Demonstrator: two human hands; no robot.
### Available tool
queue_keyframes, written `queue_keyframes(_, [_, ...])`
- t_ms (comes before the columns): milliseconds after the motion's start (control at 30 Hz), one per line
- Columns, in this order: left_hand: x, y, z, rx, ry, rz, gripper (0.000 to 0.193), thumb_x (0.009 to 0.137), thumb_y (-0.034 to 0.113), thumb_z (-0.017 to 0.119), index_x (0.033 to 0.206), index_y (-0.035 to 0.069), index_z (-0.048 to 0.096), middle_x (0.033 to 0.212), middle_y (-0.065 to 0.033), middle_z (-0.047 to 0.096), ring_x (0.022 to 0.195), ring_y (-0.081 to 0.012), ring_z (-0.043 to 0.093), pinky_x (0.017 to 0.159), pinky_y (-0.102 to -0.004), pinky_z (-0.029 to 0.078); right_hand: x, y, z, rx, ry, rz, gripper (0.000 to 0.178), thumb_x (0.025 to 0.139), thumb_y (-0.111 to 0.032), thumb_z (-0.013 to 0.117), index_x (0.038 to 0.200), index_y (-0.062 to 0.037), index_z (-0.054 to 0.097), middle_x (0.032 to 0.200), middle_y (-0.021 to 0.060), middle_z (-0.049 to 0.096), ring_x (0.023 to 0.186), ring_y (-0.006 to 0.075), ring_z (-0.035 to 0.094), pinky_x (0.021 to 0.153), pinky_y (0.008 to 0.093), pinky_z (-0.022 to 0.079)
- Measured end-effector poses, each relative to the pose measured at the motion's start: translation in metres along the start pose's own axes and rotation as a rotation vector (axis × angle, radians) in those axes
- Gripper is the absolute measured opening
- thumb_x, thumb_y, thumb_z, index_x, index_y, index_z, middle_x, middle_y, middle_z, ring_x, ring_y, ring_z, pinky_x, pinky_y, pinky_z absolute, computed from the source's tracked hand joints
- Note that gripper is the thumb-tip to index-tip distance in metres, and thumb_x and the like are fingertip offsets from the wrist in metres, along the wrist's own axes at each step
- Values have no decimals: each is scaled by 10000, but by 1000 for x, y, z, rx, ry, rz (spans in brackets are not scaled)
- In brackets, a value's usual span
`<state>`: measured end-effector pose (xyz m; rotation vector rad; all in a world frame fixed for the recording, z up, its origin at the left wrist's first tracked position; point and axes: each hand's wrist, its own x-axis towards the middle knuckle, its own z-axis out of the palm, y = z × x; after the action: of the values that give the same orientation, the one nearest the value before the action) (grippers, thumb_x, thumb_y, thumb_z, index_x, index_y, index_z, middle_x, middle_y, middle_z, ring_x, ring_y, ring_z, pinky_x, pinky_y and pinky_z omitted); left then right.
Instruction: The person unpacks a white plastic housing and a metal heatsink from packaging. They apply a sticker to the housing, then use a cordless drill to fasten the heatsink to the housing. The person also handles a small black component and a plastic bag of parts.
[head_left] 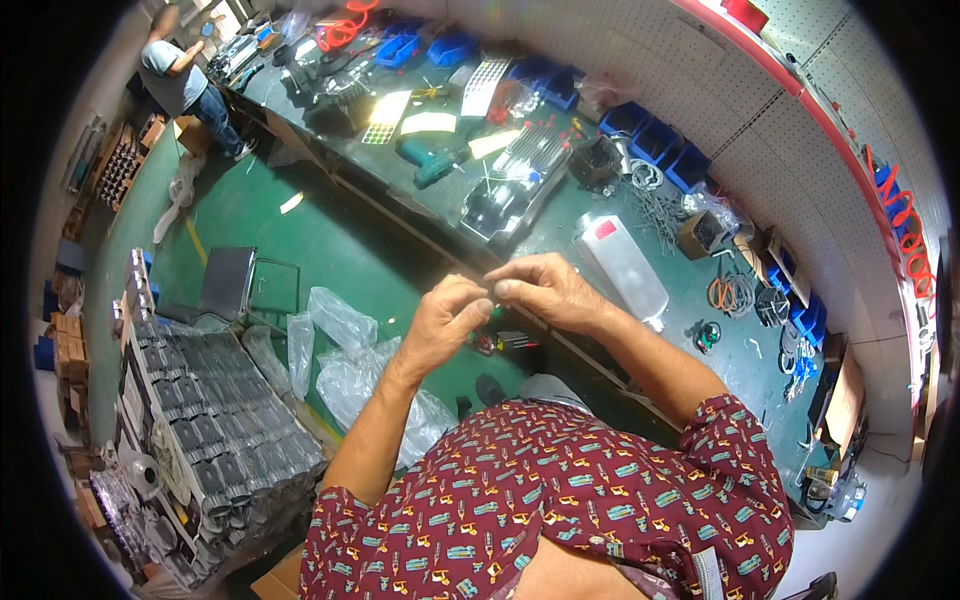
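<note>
My left hand (447, 316) and my right hand (545, 290) are raised close together in front of me, near the edge of the green-topped workbench (545, 250). The fingers of both are bent into a pinch, with the tips almost meeting. Whatever they hold is too small or too hidden to name. Just beyond my right hand lies a translucent white plastic bottle (625, 272) with a red label. Farther back on the bench sits a clear tray-like assembly (500, 205) with several rods, and beside it a green power drill (430, 162).
Several blue bins (655, 140) line the bench's back, near coiled cables (730, 295). At the left, a crate (215, 410) holds rows of dark wrapped parts, beside clear plastic bags (350, 370) and a black chair (228, 283). Another person (185, 80) stands at the bench's far end.
</note>
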<state>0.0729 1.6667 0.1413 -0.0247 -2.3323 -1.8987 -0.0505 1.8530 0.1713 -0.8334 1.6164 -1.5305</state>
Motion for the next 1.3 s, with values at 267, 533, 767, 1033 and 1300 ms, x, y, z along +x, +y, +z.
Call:
queue_keyframes(267, [7, 1, 1, 104, -66, 58, 144, 897, 143, 708, 905, 2, 684, 856, -79, 581, 880, -208, 573, 849, -369, 452, -7, 7, -21, 30, -6, 148, 372, 954, -247, 664, 1193, 38, 672, 872, 45, 687, 654, 58, 548, 534, 230, 427])
queue_keyframes(533, [55, 18, 6, -21, -38, 44, 106, 879, 75, 702, 931, -16, 689, 856, -65, 586, 851, -181, 564, 784, -328, 458, 5, 11, -47, 276, 82, 117, 353, 964, -234, 654, 1209, 20, 650, 903, 33, 678, 657, 47, 523, 541, 209, 401])
queue_keyframes(767, [96, 14, -6, 213, -172, 108, 116, 826, 51, 720, 902, -30, 687, 814, -66, 575, 801, -176, 542, 741, -334, 451, 24, 6, -78, 139, -62, 175, 337, 954, -221, 656, 1174, 34, 637, 894, 62, 694, 664, 83, 574, 524, 245, 435])
queue_keyframes(1033, [146, 5, 3, 123, -309, -118, 154, 888, 117, 719, 917, -31, 686, 931, -72, 611, 755, -117, 592, 631, -270, 489, 39, 31, -111, 332, -51, 109, 271, 964, -215, 663, 1120, 5, 640, 897, 50, 686, 666, 52, 538, 556, 206, 399])
queue_keyframes(1300, [179, -18, 3, -427, -229, -60, 1146, 617, 333, 951, 1512, -5, 320, 1431, -154, 496, 1378, -242, 439, 1143, -380, 362, 47, 51, -119, 1080, 95, 180, 183, 1018, -200, 601, 1110, -42, 597, 898, 28, 632, 549, -3, 399, 459, 149, 298])
